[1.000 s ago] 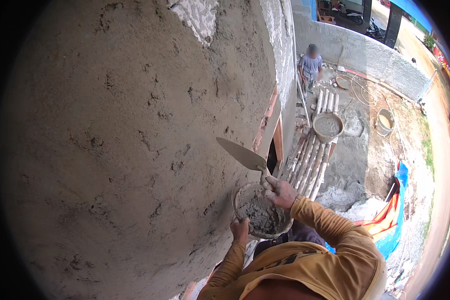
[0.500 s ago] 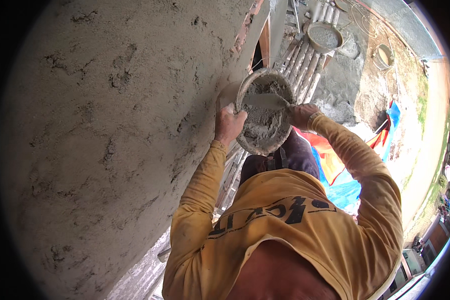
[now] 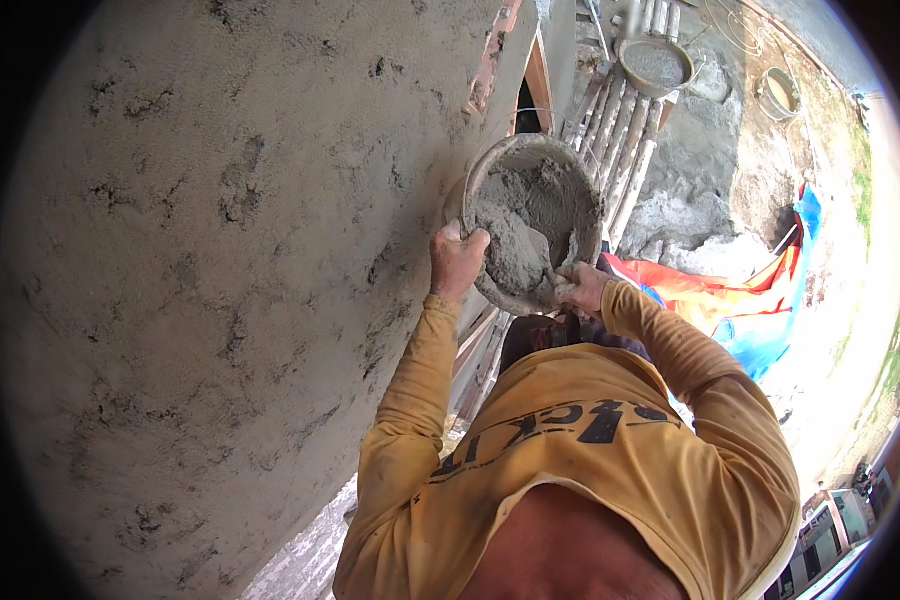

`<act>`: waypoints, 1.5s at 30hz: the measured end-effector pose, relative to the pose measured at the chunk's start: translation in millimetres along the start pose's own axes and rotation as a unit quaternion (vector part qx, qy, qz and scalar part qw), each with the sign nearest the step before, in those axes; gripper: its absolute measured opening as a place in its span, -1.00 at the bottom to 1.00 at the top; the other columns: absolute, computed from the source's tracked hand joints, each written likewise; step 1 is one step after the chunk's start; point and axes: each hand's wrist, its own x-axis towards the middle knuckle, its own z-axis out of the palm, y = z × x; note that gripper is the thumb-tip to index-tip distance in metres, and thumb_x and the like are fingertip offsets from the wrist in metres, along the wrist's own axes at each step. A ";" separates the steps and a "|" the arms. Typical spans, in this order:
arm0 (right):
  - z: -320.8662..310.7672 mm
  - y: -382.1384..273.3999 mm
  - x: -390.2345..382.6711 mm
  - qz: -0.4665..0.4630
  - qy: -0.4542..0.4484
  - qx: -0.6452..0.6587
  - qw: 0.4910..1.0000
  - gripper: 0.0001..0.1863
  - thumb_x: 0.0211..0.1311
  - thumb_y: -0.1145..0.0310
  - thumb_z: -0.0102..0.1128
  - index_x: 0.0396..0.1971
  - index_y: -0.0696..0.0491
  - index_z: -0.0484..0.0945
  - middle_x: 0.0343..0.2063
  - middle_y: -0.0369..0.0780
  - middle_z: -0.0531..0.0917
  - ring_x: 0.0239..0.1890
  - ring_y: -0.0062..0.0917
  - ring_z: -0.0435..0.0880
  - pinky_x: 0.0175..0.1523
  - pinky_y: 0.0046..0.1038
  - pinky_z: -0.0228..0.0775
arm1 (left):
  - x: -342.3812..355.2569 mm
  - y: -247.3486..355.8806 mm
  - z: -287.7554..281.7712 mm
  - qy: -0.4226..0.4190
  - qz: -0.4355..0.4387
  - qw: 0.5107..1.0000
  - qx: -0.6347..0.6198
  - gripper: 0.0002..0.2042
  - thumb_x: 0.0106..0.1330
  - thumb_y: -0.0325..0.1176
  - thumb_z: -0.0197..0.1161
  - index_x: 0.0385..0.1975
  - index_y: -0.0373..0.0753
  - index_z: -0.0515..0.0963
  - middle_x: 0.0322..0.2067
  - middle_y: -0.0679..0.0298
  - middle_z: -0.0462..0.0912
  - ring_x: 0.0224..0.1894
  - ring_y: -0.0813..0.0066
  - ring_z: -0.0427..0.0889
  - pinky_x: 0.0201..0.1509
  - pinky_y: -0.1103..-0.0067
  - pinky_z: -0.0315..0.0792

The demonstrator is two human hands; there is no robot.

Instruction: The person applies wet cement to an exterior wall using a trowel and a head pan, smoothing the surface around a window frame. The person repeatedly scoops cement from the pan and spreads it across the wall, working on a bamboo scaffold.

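Now: left hand (image 3: 457, 262) clamped on mortar pan (image 3: 570, 165) rim; right hand (image 3: 580, 287) fisted around trowel (image 3: 553, 262) handle.

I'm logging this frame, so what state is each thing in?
Mortar pan: tilted, part full of wet grey mortar.
Left hand: gripping the pan's rim.
Right hand: closed on a trowel, blade down in the mortar.
Wall: coated in rough plaster.
Second pan: below, filled.
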 end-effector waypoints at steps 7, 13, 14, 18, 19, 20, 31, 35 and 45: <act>1.7 -28.8 -32.8 -0.100 0.088 0.070 0.989 -0.84 0.12 0.31 0.01 -0.43 0.09 0.41 -0.69 -0.33 0.37 -0.72 -0.65 0.35 -0.64 -0.60 0.20 | -2.8 9.0 10.8 0.083 -0.111 0.990 -0.035 -0.73 -0.04 -0.43 0.13 -0.34 -0.47 0.48 -0.38 0.21 0.56 -0.35 0.47 0.47 -0.24 0.53 0.36; 20.7 -122.3 -59.5 -0.344 0.109 0.292 0.886 -0.74 0.09 0.33 -0.01 -0.25 0.15 0.40 -0.60 -0.26 0.40 -0.71 -0.57 0.41 -0.63 -0.54 0.33 | -22.5 -16.7 2.1 0.123 -0.150 0.981 -0.017 -0.72 -0.05 -0.40 0.15 -0.38 -0.50 0.50 -0.41 0.13 0.58 -0.34 0.41 0.51 -0.22 0.49 0.37; 12.7 -140.9 -58.3 -0.432 0.143 0.288 0.843 -0.74 0.12 0.33 -0.01 -0.22 0.15 0.38 -0.59 -0.25 0.42 -0.70 -0.56 0.43 -0.62 -0.54 0.38 | -25.6 -13.2 7.7 0.127 -0.135 0.983 -0.014 -0.72 -0.05 -0.38 0.14 -0.43 -0.51 0.49 -0.44 0.10 0.57 -0.36 0.38 0.51 -0.23 0.46 0.36; 24.4 -273.3 -72.4 -0.622 0.339 0.259 0.656 -0.73 0.14 0.47 0.01 -0.14 0.18 0.33 -0.52 -0.27 0.48 -0.66 -0.64 0.46 -0.60 -0.62 0.35 | -49.6 -45.1 -4.4 0.154 -0.130 0.978 -0.059 -0.72 -0.06 -0.37 0.14 -0.49 -0.54 0.47 -0.48 0.07 0.57 -0.39 0.35 0.51 -0.26 0.43 0.35; 25.8 -307.3 -75.6 -0.641 0.402 0.248 0.605 -0.70 0.12 0.48 0.05 -0.12 0.19 0.33 -0.51 -0.26 0.49 -0.63 -0.66 0.47 -0.57 -0.62 0.36 | -59.3 -50.1 -6.9 0.159 -0.143 0.976 -0.039 -0.72 -0.07 -0.37 0.15 -0.49 -0.54 0.47 -0.48 0.07 0.57 -0.39 0.35 0.51 -0.26 0.43 0.36; 19.7 -336.3 -77.8 -0.659 0.476 0.196 0.548 -0.65 0.09 0.45 0.10 -0.10 0.19 0.33 -0.50 -0.24 0.49 -0.60 -0.66 0.46 -0.53 -0.63 0.36 | -64.6 -53.0 -9.3 0.161 -0.150 0.975 -0.018 -0.72 -0.07 -0.37 0.15 -0.49 -0.53 0.48 -0.47 0.07 0.57 -0.39 0.35 0.51 -0.26 0.43 0.36; 100.7 -235.1 37.3 -0.579 0.378 -0.285 0.663 -0.66 -0.04 0.35 0.14 -0.25 0.07 0.28 -0.35 0.07 0.49 -0.26 0.00 0.52 -0.23 -0.19 0.38 | -87.3 -81.5 -22.3 0.217 -0.138 0.966 -0.007 -0.70 -0.11 -0.35 0.18 -0.46 -0.51 0.48 -0.50 0.10 0.59 -0.41 0.26 0.53 -0.24 0.42 0.37; 38.7 -137.8 -24.1 -0.318 0.240 -0.356 0.845 -0.72 -0.03 0.38 0.12 -0.35 0.16 0.28 -0.53 0.03 0.50 -0.37 -0.03 0.52 -0.29 -0.20 0.32 | -69.3 -51.4 -8.5 0.163 -0.121 0.977 -0.067 -0.73 -0.07 -0.41 0.12 -0.41 -0.52 0.49 -0.41 0.18 0.57 -0.36 0.42 0.50 -0.25 0.52 0.37; -15.7 -40.5 42.8 0.026 0.143 -0.673 0.725 -0.66 0.11 0.21 -0.06 -0.23 0.13 0.50 -0.33 -0.05 0.62 -0.25 -0.23 0.63 -0.18 -0.25 0.46 | -31.1 19.5 -26.1 -0.002 -0.041 0.998 0.045 -0.81 -0.01 -0.42 0.10 -0.46 -0.42 0.52 -0.54 0.37 0.52 -0.46 0.63 0.40 -0.35 0.59 0.34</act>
